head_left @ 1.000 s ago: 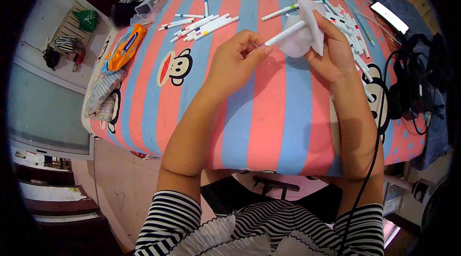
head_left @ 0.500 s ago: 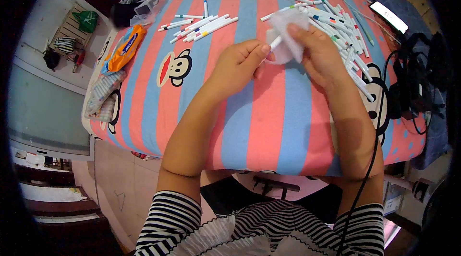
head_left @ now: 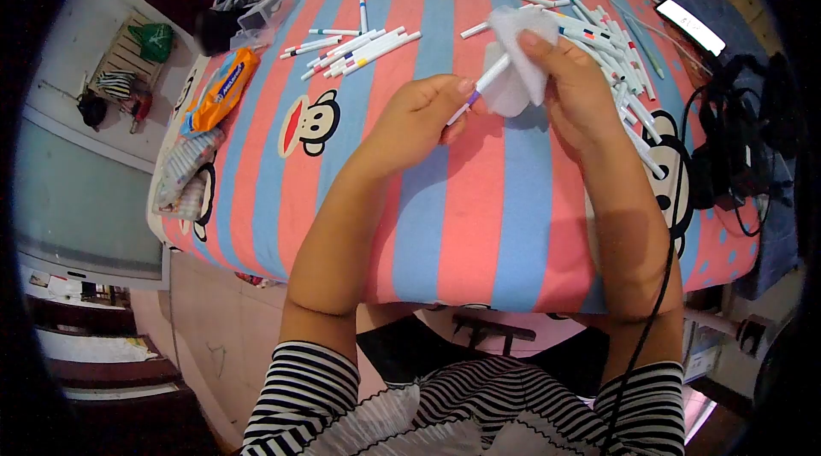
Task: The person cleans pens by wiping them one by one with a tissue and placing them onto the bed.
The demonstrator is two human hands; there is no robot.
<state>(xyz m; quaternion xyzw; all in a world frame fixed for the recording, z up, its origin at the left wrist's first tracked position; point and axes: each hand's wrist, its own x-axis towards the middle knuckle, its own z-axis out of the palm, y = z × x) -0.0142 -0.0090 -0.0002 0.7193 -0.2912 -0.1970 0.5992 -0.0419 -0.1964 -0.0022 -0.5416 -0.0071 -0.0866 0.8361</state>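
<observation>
My left hand (head_left: 432, 114) pinches a white marker pen (head_left: 490, 76) with a purple band, which slants up to the right. My right hand (head_left: 569, 84) is closed on a white wipe (head_left: 516, 29), folded around the pen's upper end. Part of the wipe hangs down behind the pen. To the left, a small group of white markers (head_left: 368, 50) lies on the striped bedspread (head_left: 470, 225). Beyond and right of my right hand spreads a larger heap of white markers (head_left: 603, 41) with coloured bands, partly hidden by that hand.
At the left edge of the bed lies an orange wipes packet (head_left: 224, 90), with a clear plastic box (head_left: 256, 29) behind it. On the right are a lit phone (head_left: 691, 26) and a tangle of black cables (head_left: 735, 144). A black cord runs down beside my right arm.
More of the marker now shows between my hands, including its purple band and lower end. My right hand and the wipe have shifted slightly along it, up and to the right.
</observation>
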